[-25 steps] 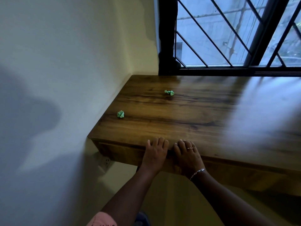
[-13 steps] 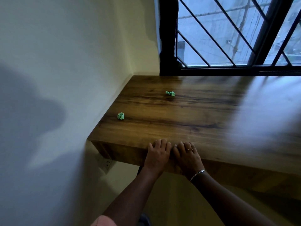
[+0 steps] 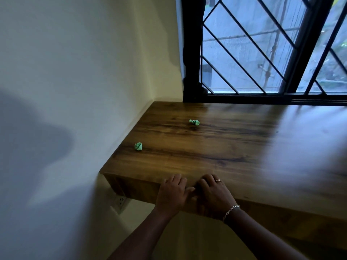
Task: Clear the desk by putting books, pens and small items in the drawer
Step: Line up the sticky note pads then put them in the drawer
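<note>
Left hand (image 3: 171, 194) and right hand (image 3: 214, 196) curl fingers over the desk (image 3: 225, 147) front edge; 2 paper wads (image 3: 138, 146) (image 3: 194, 122) lie farther in.

Right end of desk (image 3: 216, 152) off-frame

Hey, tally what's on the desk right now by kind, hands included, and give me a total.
Green crumpled paper balls: 2
Hands, the left hand and the right hand, on the front edge of the desk: 2
Total: 4
</note>
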### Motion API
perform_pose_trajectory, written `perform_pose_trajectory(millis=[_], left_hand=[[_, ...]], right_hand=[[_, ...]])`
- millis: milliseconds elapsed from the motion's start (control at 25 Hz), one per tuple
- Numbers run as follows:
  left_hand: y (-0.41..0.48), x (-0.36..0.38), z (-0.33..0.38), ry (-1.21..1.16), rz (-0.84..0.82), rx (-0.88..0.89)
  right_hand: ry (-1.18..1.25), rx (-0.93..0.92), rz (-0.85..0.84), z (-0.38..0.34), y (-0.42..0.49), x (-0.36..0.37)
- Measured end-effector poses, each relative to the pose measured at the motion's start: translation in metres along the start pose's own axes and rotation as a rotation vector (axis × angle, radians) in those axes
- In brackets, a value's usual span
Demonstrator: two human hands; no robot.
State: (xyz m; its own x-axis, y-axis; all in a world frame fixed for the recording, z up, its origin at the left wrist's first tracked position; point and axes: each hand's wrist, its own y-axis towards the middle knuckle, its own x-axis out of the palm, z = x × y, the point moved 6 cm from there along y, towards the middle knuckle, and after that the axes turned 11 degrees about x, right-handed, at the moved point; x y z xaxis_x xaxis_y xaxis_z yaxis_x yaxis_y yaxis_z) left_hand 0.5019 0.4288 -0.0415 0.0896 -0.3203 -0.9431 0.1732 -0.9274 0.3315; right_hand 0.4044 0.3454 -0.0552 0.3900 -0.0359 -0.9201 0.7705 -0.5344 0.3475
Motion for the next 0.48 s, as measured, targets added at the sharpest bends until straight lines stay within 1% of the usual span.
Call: perform_pose_trajectory(millis=[80, 200, 240, 320, 400, 480], left_hand=[[0.008, -0.005, -0.012, -0.095, 0.012, -0.069], [0.022, -0.019, -0.045, -0.101, 0.107, -0.185], [0.027, -0.021, -0.061, -0.103, 0.125, -0.24], [0.036, -0.024, -0.093, -0.092, 0.126, -0.355], [0.045, -0.024, -0.121, -0.055, 0.079, -0.465], [0.055, -0.016, -0.147, -0.033, 0.014, -0.545]], right_hand=[[0.055, 0.035, -0.008, 0.006, 0.012, -0.006], [0.156, 0.112, -0.054, 0.02, 0.034, -0.003], [0.16, 0.143, -0.092, 0.027, 0.045, 0.003], [0.086, 0.158, -0.196, 0.039, 0.071, 0.018], [-0.037, 0.136, -0.351, 0.048, 0.1, 0.031], [-0.039, 0.146, -0.412, 0.052, 0.134, 0.032]])
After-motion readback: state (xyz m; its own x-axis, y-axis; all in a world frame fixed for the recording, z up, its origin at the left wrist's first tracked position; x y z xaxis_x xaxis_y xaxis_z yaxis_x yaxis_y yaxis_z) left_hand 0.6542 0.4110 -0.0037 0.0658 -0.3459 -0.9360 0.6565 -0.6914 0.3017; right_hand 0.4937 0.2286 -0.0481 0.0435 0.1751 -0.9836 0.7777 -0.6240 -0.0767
